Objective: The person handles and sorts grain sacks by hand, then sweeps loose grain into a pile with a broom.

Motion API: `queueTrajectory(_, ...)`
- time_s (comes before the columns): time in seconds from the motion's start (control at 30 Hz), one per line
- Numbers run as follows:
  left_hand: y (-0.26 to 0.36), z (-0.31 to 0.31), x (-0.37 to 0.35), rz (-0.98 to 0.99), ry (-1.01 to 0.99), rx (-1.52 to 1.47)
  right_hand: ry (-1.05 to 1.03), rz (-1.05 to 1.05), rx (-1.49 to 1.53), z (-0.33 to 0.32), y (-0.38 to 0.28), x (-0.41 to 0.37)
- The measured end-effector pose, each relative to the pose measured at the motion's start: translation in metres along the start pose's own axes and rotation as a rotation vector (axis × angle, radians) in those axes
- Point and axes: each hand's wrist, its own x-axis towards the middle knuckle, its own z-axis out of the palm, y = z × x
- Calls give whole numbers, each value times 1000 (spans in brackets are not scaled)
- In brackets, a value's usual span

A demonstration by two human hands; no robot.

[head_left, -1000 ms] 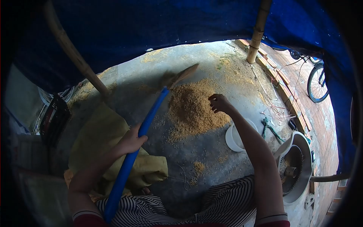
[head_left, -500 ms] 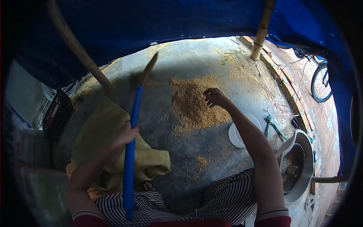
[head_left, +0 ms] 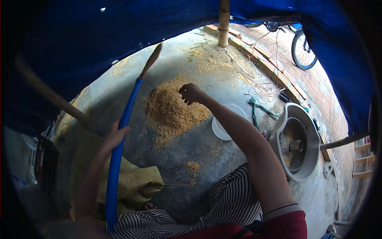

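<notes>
My left hand (head_left: 116,135) is closed around a long blue pole (head_left: 126,109) with a tapered brown tip (head_left: 152,59), which slants up and away from my lap. The tip's exact kind does not show. Over a heap of golden-brown grain (head_left: 171,107) hovers my right hand (head_left: 190,94), its fingers loosely curled and apart with nothing visible in them. Beside the pole lies a crumpled olive-yellow sack (head_left: 137,179), partly behind my left forearm. A round white lid or dish (head_left: 223,127) rests on the floor, partly behind my right forearm.
A grey machine tub with a toothed ring (head_left: 296,145) stands at the right, near green cord (head_left: 260,108). Bamboo posts (head_left: 224,24) hold up a blue tarp (head_left: 119,24). Wooden boards (head_left: 274,71) edge the brick paving, with a bicycle wheel (head_left: 303,49) beyond. A dark crate (head_left: 44,163) is at the left.
My view has turned to the right, so the scene slides left and upward in frame. The left hand keeps its hold on the blue pole; the right hand stays over the grain.
</notes>
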Motion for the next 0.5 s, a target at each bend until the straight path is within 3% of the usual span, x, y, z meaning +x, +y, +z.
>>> queueTrajectory(0.07,-3,6,40,-25,-39,93,1,107,-19,-7,-6,-9)
queueTrajectory(0.13,-9,29,65,-37,-79,177,44,70,0,-14,1,-15)
queueTrajectory(0.2,-13,65,62,180,15,472,87,50,18,-23,10,-25)
queueTrajectory(0.33,15,59,26,285,-82,475,70,57,104,-33,14,-31)
queueTrajectory(0.4,26,43,13,369,-122,255,36,125,223,-31,9,-31)
queueTrajectory(0.5,59,28,-11,182,-153,91,-120,92,382,-21,-7,-32)
